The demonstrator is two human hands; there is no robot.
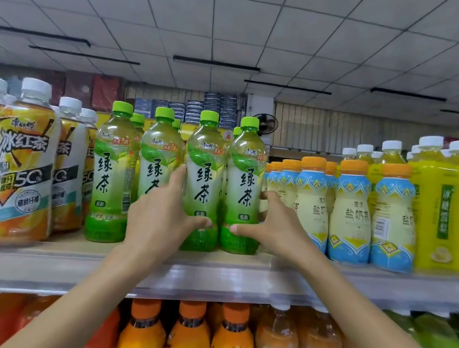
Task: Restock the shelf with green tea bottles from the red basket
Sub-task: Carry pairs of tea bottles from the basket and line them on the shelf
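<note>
Several green tea bottles with green caps stand upright in a row on the top shelf (236, 281). My left hand (163, 217) wraps around the third green tea bottle (204, 170), thumb across its lower front. My right hand (274, 224) grips the fourth green tea bottle (246, 176), thumb on its base and fingers behind its right side. Both bottles rest on the shelf board. The second green tea bottle (157, 157) is partly hidden behind my left hand. More green caps show in a back row. The red basket is out of view.
Iced black tea bottles (26, 163) crowd the shelf's left. Blue-and-cream salt milk tea bottles (352, 217) and yellow bottles (445, 222) fill the right. Orange drink bottles (190, 342) stand on the shelf below. A clear price rail runs along the shelf's front edge.
</note>
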